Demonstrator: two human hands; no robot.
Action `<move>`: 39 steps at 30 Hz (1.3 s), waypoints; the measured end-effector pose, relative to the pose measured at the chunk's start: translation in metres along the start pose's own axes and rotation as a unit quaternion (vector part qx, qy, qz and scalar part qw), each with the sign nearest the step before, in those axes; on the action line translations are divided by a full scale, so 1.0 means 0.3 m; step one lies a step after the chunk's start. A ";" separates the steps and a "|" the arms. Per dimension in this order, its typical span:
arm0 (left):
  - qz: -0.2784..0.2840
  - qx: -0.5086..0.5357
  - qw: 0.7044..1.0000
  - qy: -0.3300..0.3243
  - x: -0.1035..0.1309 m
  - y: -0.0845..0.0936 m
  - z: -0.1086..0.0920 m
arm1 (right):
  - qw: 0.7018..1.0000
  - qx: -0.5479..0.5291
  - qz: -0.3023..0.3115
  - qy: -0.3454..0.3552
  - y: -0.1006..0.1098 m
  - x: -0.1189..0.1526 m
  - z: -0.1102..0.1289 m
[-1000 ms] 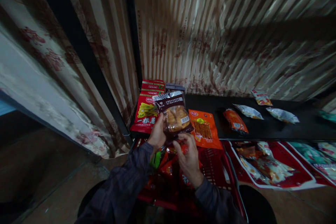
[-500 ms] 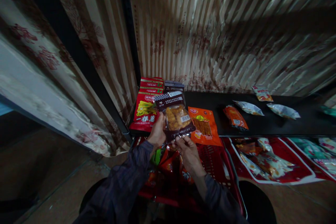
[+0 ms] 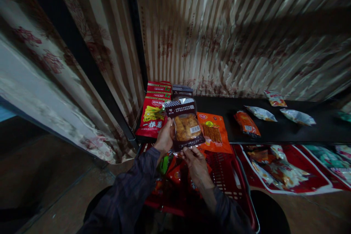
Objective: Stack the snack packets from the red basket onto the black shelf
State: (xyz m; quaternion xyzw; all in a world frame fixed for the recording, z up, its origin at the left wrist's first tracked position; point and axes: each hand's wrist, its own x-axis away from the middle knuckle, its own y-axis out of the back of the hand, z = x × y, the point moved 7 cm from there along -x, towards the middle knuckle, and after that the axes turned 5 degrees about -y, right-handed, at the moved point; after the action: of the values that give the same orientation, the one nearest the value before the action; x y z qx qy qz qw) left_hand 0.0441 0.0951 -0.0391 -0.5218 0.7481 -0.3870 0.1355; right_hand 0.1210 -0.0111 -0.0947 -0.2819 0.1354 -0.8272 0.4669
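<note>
A dark snack packet (image 3: 186,126) with a checkered top and a clear window showing brown food is held up in front of the shelf. My left hand (image 3: 165,137) grips its left edge. My right hand (image 3: 195,162) pinches its bottom edge with the fingertips. Behind it on the left lie overlapping red snack packets (image 3: 153,111), and another dark packet (image 3: 182,90) lies at the back. An orange snack packet (image 3: 215,131) lies to the right, jutting over the shelf's front edge. Beneath my hands, a red basket (image 3: 225,175) holds several orange and green packets, partly hidden.
On the black shelf (image 3: 219,106) farther right lie an orange packet (image 3: 246,123) and several silvery packets (image 3: 297,116). Below them, a red bin with a white rim (image 3: 326,181) holds more packets. A dark post (image 3: 134,44) and striped curtain (image 3: 214,25) stand behind.
The dark packet has tilted a little and shifted slightly right and down in my hands. Both hands keep hold of it; the shelf items stay as they were.
</note>
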 end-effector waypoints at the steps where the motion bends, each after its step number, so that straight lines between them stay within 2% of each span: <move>1: -0.003 0.001 1.000 -0.003 0.000 0.002 -0.001 | 1.000 -0.005 -0.002 -0.005 0.002 0.002 -0.002; 9: -0.019 0.023 1.000 0.010 0.007 -0.007 0.006 | 0.999 -0.020 0.002 -0.032 0.002 0.018 -0.011; 14: -0.042 0.023 0.999 0.003 0.013 -0.006 -0.012 | 0.999 -0.035 0.009 -0.010 0.002 0.020 0.001; 20: -0.067 0.015 0.997 0.018 0.017 0.009 -0.026 | 0.996 -0.067 -0.056 0.037 0.051 -0.014 0.071; 24: -0.076 0.022 0.997 0.025 0.006 0.023 -0.023 | 0.990 -0.101 -0.090 0.028 0.079 -0.023 0.106; 29: -0.092 0.035 0.995 0.031 -0.004 0.041 -0.026 | 0.990 -0.111 -0.083 0.011 0.069 -0.002 0.121; 32: -0.074 0.040 0.996 0.030 -0.002 0.036 -0.032 | 0.990 -0.100 -0.097 0.029 0.079 0.000 0.127; 35: -0.032 0.032 0.998 0.032 0.004 0.016 -0.030 | 0.987 -0.086 -0.115 0.069 0.095 -0.003 0.139; 39: 0.012 0.006 1.000 0.011 0.009 -0.004 -0.030 | 0.987 -0.078 -0.111 0.085 0.101 -0.006 0.148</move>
State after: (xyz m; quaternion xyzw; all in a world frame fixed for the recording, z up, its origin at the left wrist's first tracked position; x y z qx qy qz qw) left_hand 0.0385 0.0965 -0.0318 -0.5079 0.7534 -0.3953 0.1347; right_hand 0.1691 -0.0239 -0.0743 -0.2591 0.2063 -0.8818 0.3359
